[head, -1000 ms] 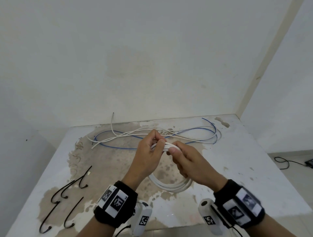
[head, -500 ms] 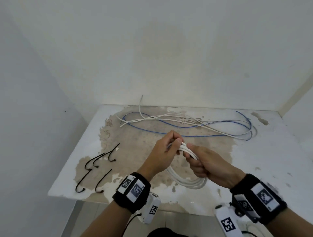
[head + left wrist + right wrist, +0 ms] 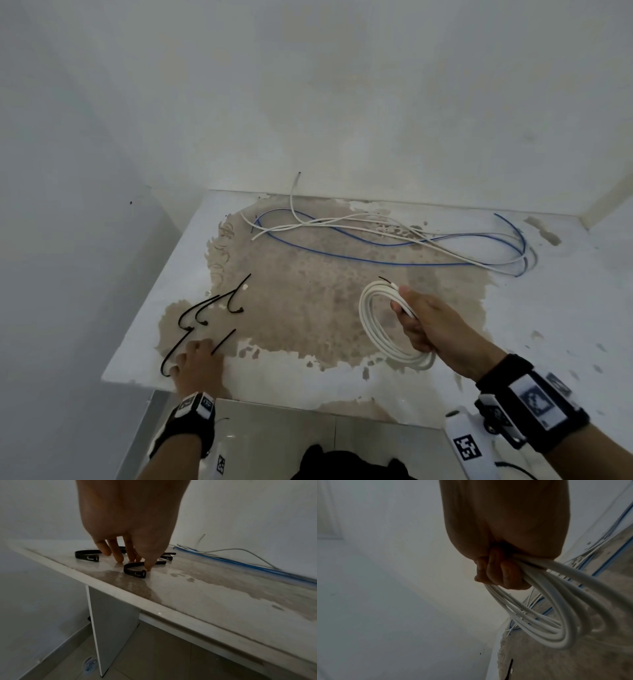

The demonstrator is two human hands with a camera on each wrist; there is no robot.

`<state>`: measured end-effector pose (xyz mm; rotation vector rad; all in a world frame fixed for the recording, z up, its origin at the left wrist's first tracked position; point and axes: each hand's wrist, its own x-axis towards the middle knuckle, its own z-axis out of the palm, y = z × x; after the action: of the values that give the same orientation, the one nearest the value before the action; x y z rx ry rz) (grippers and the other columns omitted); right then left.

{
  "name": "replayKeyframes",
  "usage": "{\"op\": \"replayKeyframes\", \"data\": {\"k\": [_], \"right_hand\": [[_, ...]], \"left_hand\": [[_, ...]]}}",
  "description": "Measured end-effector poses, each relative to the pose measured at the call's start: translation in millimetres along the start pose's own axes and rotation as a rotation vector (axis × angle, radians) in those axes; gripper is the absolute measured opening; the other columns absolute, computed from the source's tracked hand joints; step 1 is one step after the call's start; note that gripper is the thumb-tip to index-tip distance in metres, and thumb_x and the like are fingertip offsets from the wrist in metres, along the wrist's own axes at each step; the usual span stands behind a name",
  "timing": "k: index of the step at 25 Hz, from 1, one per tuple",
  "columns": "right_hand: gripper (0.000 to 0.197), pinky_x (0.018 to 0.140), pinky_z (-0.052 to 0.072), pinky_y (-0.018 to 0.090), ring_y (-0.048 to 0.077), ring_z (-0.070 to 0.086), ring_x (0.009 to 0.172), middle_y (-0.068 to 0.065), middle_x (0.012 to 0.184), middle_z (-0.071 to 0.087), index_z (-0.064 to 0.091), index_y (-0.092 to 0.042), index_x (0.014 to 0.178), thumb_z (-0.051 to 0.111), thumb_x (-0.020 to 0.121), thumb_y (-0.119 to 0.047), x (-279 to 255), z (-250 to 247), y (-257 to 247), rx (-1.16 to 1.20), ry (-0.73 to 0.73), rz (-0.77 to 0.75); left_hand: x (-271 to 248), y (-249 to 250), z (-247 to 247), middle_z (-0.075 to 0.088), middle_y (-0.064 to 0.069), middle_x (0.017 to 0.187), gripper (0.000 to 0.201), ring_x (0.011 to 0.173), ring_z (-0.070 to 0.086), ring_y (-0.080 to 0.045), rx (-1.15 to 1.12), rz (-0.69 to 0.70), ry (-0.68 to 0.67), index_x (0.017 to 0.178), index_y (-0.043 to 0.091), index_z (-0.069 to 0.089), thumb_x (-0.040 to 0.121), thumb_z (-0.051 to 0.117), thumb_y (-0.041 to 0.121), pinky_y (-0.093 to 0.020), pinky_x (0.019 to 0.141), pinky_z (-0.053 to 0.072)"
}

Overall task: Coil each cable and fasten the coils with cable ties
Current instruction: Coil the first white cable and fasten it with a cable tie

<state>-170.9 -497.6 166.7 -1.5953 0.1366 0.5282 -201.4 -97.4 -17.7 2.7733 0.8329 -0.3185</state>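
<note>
My right hand (image 3: 416, 320) grips a coil of white cable (image 3: 371, 329) by its right side and holds it just above the table's middle; in the right wrist view the curled fingers (image 3: 498, 573) wrap the coil's strands (image 3: 556, 618). My left hand (image 3: 193, 354) reaches down at the table's front left corner among several black cable ties (image 3: 186, 317). Its straight fingertips (image 3: 120, 559) touch the tabletop, and the thumb tip rests beside the head of the nearest curved tie (image 3: 133, 570), which lies flat.
A loose blue cable (image 3: 342, 255) and a thin white cable (image 3: 342, 222) sprawl along the back of the worn table (image 3: 548, 325), by the wall. The table's front edge runs right under my left wrist, with tiled floor (image 3: 154, 649) below it.
My left hand has let go of the white coil and moved left and down to the cable ties. The right hand now holds the coil alone, and my head has turned left.
</note>
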Motion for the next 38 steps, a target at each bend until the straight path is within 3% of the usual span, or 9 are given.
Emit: {"op": "replayKeyframes", "data": {"k": [5,8,9,11,17,23,30,34,38], "right_hand": [[0.043,0.045,0.02,0.025,0.013,0.015,0.05,-0.002,0.059,0.024,0.053,-0.009,0.086,0.034,0.108,-0.041,-4.7,-6.6,-0.7,-0.01,0.061,-0.009],[0.044,0.047,0.02,0.026,0.013,0.016,0.051,-0.003,0.058,0.025,0.054,-0.009,0.086,0.033,0.108,-0.041,-5.6,-11.1,-0.5,0.002,0.104,-0.017],[0.045,0.048,0.019,0.028,0.013,0.016,0.051,-0.004,0.057,0.026,0.055,-0.01,0.085,0.032,0.108,-0.041,-5.0,-12.9,-0.2,0.006,0.119,-0.021],[0.045,0.05,0.018,0.03,0.014,0.017,0.051,-0.005,0.056,0.026,0.055,-0.011,0.083,0.032,0.108,-0.04,-4.7,-15.2,0.1,0.002,0.138,-0.033],[0.046,0.046,0.021,0.023,0.007,0.022,0.045,-0.012,0.053,0.031,0.057,-0.014,0.081,0.031,0.109,-0.039,-15.2,-19.7,-6.4,-0.129,0.191,-0.158],[0.045,0.047,0.024,0.021,0.006,0.029,0.046,-0.011,0.051,0.036,0.056,-0.018,0.073,0.034,0.109,-0.033,-23.3,-25.9,-2.8,-0.195,0.258,-0.281],[0.046,0.049,0.029,0.023,0.01,0.035,0.049,-0.013,0.049,0.042,0.058,-0.021,0.069,0.036,0.109,-0.03,-32.0,-31.0,-3.2,-0.312,0.359,-0.381],[0.045,0.048,0.027,0.021,0.005,0.032,0.046,-0.012,0.047,0.04,0.057,-0.022,0.072,0.034,0.109,-0.03,-34.6,-34.3,-5.3,-0.314,0.394,-0.404],[0.041,0.052,0.03,0.026,0.004,0.034,0.049,-0.015,0.05,0.043,0.052,-0.029,0.072,0.036,0.109,-0.028,-35.2,-37.6,-3.0,-0.327,0.409,-0.41]], "left_hand": [[-2.1,9.3,-5.8,0.058,-0.01,0.108,0.011,0.099,0.056,-0.033,0.031,0.043,0.013,0.101,0.014,0.057,0.096,0.051,0.022,-0.046,0.089,0.039],[-18.0,39.6,-20.0,0.061,-0.007,0.098,0.003,0.076,0.058,-0.022,-0.204,0.242,0.002,0.093,0.016,0.056,0.096,0.055,0.016,-0.028,0.07,0.044],[-28.1,59.3,-29.9,0.061,-0.004,0.093,0.009,0.07,0.057,-0.017,-0.303,0.344,-0.056,0.089,0.02,0.056,0.095,0.058,0.014,-0.021,0.062,0.043],[-51.4,105.9,-51.5,0.063,0.001,0.087,0.013,0.065,0.061,-0.016,-0.469,0.487,-0.197,0.085,0.023,0.058,0.094,0.063,0.015,-0.022,0.054,0.047],[-121.7,225.3,-110.1,0.062,0.006,0.057,0.01,0.048,0.054,-0.009,-0.834,0.501,-0.688,0.094,0.001,0.067,0.093,0.063,0.011,-0.021,0.045,0.043],[-155.8,272.5,-127.4,0.057,0.0,0.066,0.017,0.05,0.052,-0.008,-1.039,0.433,-0.863,0.103,-0.003,0.07,0.093,0.064,0.009,-0.019,0.046,0.045],[-169.2,289.7,-130.3,0.068,-0.002,0.08,0.023,0.067,0.062,-0.009,-1.203,0.326,-0.765,0.114,0.008,0.065,0.093,0.063,0.016,-0.021,0.053,0.049],[-175.6,287.7,-134.0,0.076,-0.007,0.099,0.024,0.088,0.068,-0.016,-1.283,0.424,-0.717,0.111,0.011,0.068,0.098,0.057,0.026,-0.026,0.066,0.054],[-184.5,282.7,-139.5,0.074,-0.001,0.107,0.02,0.103,0.068,-0.014,-1.161,0.711,-0.652,0.11,0.016,0.07,0.093,0.064,0.023,-0.025,0.078,0.056]]}}
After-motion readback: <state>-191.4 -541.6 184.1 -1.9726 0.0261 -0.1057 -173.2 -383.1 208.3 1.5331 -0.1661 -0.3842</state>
